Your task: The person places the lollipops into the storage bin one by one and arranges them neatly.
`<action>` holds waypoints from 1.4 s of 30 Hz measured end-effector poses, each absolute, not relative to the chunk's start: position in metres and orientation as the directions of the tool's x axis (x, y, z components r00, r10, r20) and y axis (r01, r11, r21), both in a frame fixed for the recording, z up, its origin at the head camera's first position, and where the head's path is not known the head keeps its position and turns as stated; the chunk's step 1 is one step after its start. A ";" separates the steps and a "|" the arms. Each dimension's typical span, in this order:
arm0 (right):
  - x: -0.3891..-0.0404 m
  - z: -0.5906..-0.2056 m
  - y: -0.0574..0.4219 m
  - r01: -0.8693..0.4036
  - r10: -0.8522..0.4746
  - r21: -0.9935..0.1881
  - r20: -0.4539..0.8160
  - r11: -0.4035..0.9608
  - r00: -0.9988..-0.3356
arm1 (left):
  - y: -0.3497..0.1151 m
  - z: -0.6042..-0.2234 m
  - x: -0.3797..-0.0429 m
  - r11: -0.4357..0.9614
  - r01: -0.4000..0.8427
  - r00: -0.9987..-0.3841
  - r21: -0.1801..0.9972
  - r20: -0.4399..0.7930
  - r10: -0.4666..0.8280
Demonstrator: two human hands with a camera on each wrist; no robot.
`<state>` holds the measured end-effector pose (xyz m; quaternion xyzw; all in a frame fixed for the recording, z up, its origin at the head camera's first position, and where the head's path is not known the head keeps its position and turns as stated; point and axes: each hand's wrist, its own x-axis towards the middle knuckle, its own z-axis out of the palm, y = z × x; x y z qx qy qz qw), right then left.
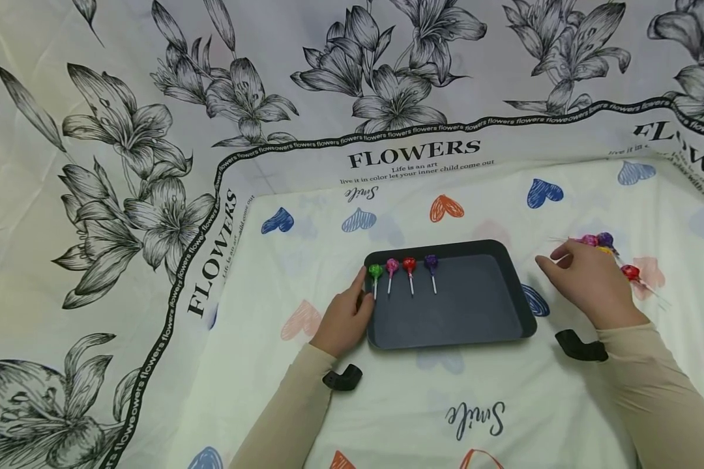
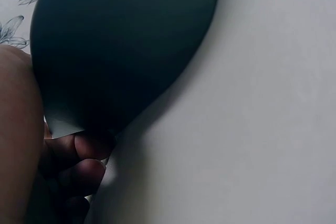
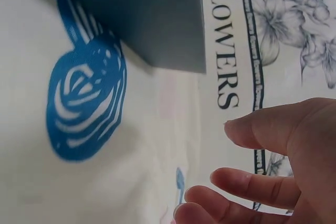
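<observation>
A dark grey rectangular tray (image 1: 457, 316) lies on the bed-like cloth. Along its far left side, a green lollipop (image 1: 375, 269), a pink lollipop (image 1: 392, 264), a red lollipop (image 1: 409, 263) and a purple lollipop (image 1: 431, 261) stand in a row, sticks toward me. My left hand (image 1: 343, 319) holds the tray's left edge; in the left wrist view, curled fingers (image 2: 86, 163) meet the tray's side (image 2: 126, 40). My right hand (image 1: 592, 283) hovers beside a loose group of lollipops (image 1: 605, 239), partly hiding it. Nothing sits between its thumb and spread fingers (image 3: 252, 184).
Near the right hand, another red lollipop (image 1: 630, 272) lies with its stick pointing right. The light cloth (image 1: 387, 410) carries printed hearts and words. A black flower-printed border (image 1: 293, 144) runs behind and to the left. Each wrist wears a black camera mount (image 1: 581, 346).
</observation>
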<state>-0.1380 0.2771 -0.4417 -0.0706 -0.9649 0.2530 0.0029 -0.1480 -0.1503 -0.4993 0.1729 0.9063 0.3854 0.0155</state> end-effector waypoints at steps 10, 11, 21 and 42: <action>-0.133 -0.447 0.290 0.158 0.171 -0.478 -0.018 0.864 -0.985 | -0.152 -0.502 -0.149 0.649 0.298 -0.942 0.700 0.107 0.318; -0.132 -0.447 0.290 0.159 0.176 -0.480 -0.010 0.863 -0.984 | -0.153 -0.502 -0.149 0.650 0.295 -0.943 0.700 0.104 0.317; -0.123 -0.447 0.303 0.185 0.236 -0.506 0.039 0.842 -0.971 | -0.153 -0.502 -0.149 0.649 0.292 -0.944 0.703 0.101 0.315; -0.125 -0.458 0.332 0.356 0.326 -0.436 -0.143 0.827 -0.934 | -0.150 -0.500 -0.148 0.635 0.309 -0.938 0.708 0.116 0.327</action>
